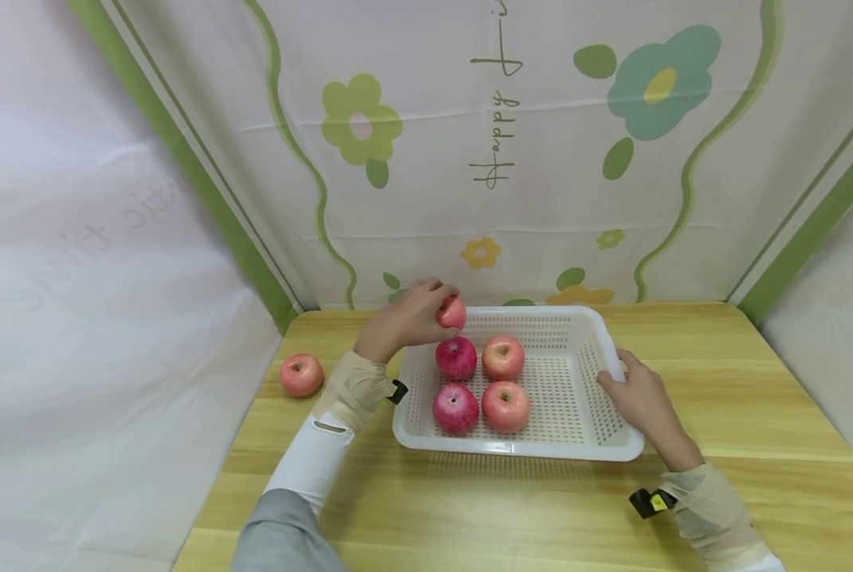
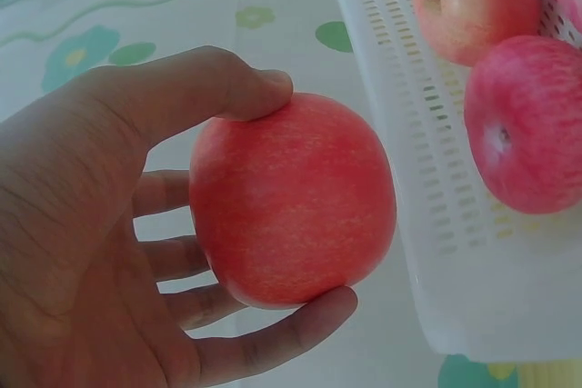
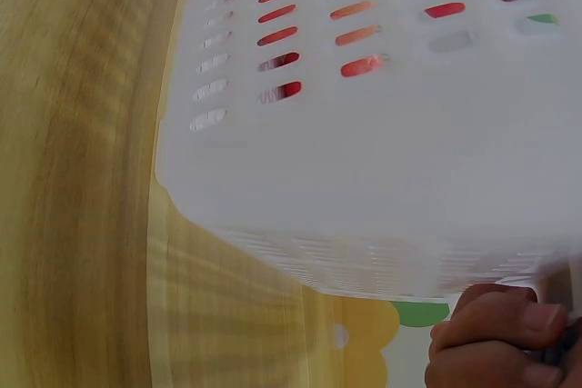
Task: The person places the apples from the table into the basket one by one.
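Observation:
My left hand (image 1: pixel 421 313) holds a red apple (image 2: pixel 296 202) between thumb and fingers, at the back left corner of a white plastic basket (image 1: pixel 519 448). In the left wrist view the apple is just outside the basket's rim. Inside the basket, on its left half, sit two dark red apples (image 1: pixel 456 408) and two paler pink apples (image 1: pixel 506 407). My right hand (image 1: pixel 641 400) grips the basket's right rim, thumb on top. In the right wrist view its curled fingers (image 3: pixel 496 338) show beside the slotted basket wall, with red fruit visible through the slots.
Another pink apple (image 1: pixel 301 375) lies on the wooden table (image 1: pixel 741 397), left of the basket and beyond my left forearm. A white printed curtain (image 1: pixel 426 199) with flowers hangs behind the table's back edge, and more white cloth hangs at both sides.

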`<state>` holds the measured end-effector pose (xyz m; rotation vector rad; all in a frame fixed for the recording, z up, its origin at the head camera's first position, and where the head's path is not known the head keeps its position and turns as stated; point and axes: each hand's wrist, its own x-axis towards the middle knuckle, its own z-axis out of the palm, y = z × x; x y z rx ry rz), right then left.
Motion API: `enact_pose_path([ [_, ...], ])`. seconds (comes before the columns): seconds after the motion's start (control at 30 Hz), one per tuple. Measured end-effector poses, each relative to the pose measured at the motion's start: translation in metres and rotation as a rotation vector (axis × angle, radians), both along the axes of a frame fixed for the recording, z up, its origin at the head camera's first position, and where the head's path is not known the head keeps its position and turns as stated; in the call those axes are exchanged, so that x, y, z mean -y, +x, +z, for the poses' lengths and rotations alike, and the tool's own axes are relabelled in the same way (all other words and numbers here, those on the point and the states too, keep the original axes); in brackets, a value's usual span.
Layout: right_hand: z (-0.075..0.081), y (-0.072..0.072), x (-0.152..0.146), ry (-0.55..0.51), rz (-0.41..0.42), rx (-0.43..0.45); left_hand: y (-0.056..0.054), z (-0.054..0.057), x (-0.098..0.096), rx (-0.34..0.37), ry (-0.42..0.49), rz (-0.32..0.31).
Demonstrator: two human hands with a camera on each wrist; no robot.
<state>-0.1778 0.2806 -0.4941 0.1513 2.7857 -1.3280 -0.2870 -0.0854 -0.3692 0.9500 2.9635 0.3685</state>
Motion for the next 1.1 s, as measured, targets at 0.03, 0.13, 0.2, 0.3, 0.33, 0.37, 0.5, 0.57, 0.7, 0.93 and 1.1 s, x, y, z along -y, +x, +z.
enact_pose_path([
  [0.03, 0.000, 0.000, 0.000, 0.000, 0.000, -0.001, 0.000, 0.000, -0.001, 0.003, -0.001, -0.001],
  [0.13, 0.000, -0.001, 0.000, -0.002, 0.000, 0.002, -0.001, 0.000, -0.006, 0.015, -0.002, -0.006],
  [0.2, 0.000, -0.001, 0.000, -0.003, -0.001, 0.003, -0.003, 0.000, -0.008, 0.018, -0.005, -0.013],
  [0.3, 0.000, -0.001, -0.001, -0.001, -0.001, 0.002, -0.004, -0.001, -0.013, 0.022, -0.010, -0.026],
  [0.33, 0.001, -0.001, -0.001, -0.001, -0.001, 0.003, -0.004, -0.001, -0.014, 0.024, -0.013, -0.030],
  [0.37, 0.001, 0.000, -0.001, 0.001, -0.001, 0.001, -0.005, -0.001, -0.015, 0.024, -0.014, -0.034],
  [0.5, 0.000, 0.000, 0.000, -0.002, -0.001, -0.002, -0.006, -0.005, -0.019, 0.026, -0.021, -0.043],
  [0.57, 0.000, 0.000, 0.000, -0.003, 0.000, -0.003, -0.007, -0.007, -0.021, 0.032, -0.023, -0.044],
  [0.7, -0.001, -0.001, -0.001, 0.000, 0.003, -0.007, -0.006, -0.008, -0.026, 0.047, -0.020, -0.041],
  [0.93, -0.002, -0.001, -0.002, 0.002, 0.005, -0.014, -0.006, -0.010, -0.034, 0.045, -0.029, -0.062],
  [1.1, -0.003, -0.002, -0.001, 0.003, 0.001, -0.018, -0.008, -0.012, -0.039, 0.031, -0.029, -0.088],
])
